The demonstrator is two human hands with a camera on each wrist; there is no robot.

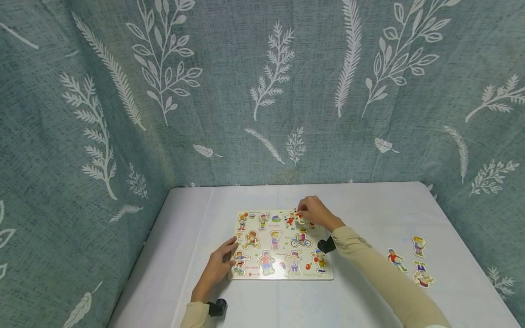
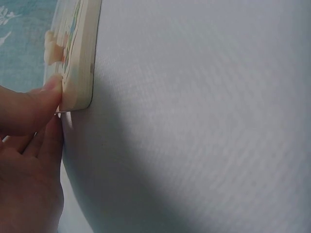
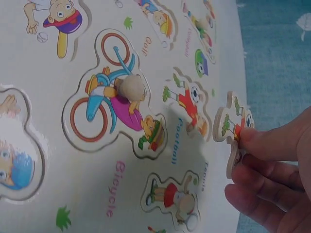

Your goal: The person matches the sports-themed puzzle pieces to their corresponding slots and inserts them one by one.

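A cream wooden puzzle board [image 1: 287,276] with sports figures lies flat on the table. My left hand [image 1: 217,263] holds its left edge; the left wrist view shows the thumb [image 2: 52,87] at a corner and the other fingers partly hidden. My right hand [image 1: 317,212] pinches a football-player puzzle piece [image 3: 234,119] between thumb and fingers, over the board's far right part. Near it is the football slot [image 3: 187,104], printed with a similar red-shirted figure. A bicycle piece [image 3: 104,107] with a round knob sits in the board, as does a tennis piece [image 3: 171,195].
On the white table [image 1: 361,205] to the right lie three loose pieces: a red-shirted figure [image 1: 396,260], a golfer [image 1: 419,246] and another figure [image 1: 422,275]. A leaf-patterned teal curtain [image 1: 229,91] hangs behind the table and at both sides.
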